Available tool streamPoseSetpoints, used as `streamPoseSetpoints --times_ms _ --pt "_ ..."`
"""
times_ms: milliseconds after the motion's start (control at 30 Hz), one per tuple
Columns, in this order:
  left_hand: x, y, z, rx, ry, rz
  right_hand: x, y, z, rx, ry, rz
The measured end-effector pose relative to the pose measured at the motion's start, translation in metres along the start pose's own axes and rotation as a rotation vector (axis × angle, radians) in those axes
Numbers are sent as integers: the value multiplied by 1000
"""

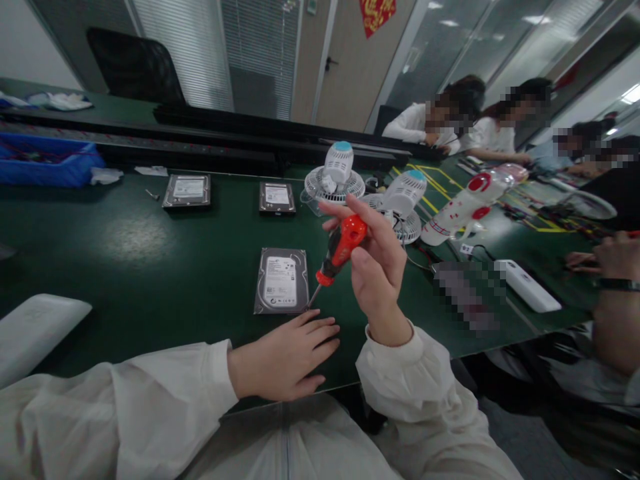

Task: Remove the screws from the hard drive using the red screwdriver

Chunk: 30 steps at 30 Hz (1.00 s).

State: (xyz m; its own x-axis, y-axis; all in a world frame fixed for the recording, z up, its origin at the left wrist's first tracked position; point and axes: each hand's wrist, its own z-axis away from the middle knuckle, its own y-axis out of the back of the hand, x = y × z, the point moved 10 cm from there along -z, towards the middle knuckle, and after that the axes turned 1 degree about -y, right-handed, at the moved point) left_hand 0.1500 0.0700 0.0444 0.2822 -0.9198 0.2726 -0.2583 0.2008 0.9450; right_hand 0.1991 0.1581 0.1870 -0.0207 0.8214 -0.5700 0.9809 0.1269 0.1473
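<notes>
A hard drive [281, 281], label side up, lies flat on the green table in front of me. My right hand [379, 260] grips a red and black screwdriver [345, 243] by its handle, with the shaft tilted down. Its tip meets the drive's near right corner, close to my left fingertips. My left hand [286, 355] rests on the table at the drive's near edge, fingers stretched out and apart. Whether a screw sits under the tip is too small to tell. Two more hard drives, one at the left [188, 191] and one in the middle [277, 198], lie farther back.
White fans [335, 175] stand behind my right hand, beside a white and red bottle-shaped object [467, 205]. A blue bin [47, 160] is at the back left, and a white case [43, 330] nearer. A power strip [527, 285] lies right, near another person's arm [620, 300].
</notes>
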Motion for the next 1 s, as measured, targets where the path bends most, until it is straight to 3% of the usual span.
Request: streamPoseSetpoints --times_ms 100,267,467,667,867,1000 --pt "0 0 0 4 3 2 3 0 0 -3 -27 4" --pt "0 2 0 12 3 -1 -4 9 -1 63 112 80" --pt "0 1 0 9 -1 -5 5 -5 0 -80 -31 -56" --pt "0 1 0 11 -1 -5 0 7 -1 46 58 47" --pt "0 1 0 12 -5 -6 8 -3 0 -53 -40 -74" --pt "0 1 0 19 -6 -9 9 3 0 14 -60 29"
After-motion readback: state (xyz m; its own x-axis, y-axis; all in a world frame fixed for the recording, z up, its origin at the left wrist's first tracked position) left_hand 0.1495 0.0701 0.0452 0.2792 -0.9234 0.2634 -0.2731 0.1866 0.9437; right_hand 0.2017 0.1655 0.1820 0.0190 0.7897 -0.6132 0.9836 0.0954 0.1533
